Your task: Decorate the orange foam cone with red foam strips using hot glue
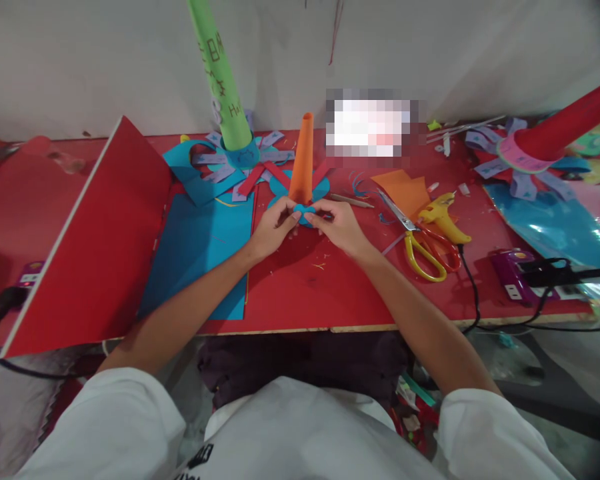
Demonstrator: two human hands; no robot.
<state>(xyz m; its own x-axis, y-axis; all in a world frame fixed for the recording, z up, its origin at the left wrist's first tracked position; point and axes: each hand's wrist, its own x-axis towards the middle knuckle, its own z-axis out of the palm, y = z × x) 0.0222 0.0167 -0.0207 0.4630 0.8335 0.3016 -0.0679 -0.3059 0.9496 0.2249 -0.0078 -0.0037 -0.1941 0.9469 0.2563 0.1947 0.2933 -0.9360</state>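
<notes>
A small blue paper piece (304, 214) with rounded edges is pinched between both hands, close to the foot of an orange paper cone (303, 157). My left hand (279, 225) grips it from the left with thumb and fingers closed. From the other side, my right hand (336, 223) holds it the same way. The cone stands upright on a blue paper base (322, 189) with red strips (279, 181) around it. Whether the blue piece touches the cone is hard to see.
Right of my hands lie scissors (417, 243), a yellow glue gun (444, 218) and orange paper (403, 189). Blue sheets (200, 247) and a red board (93, 247) are at left. A green paper tube (225, 87) stands behind; a red one (565, 127) leans at right, above a purple power strip (511, 270).
</notes>
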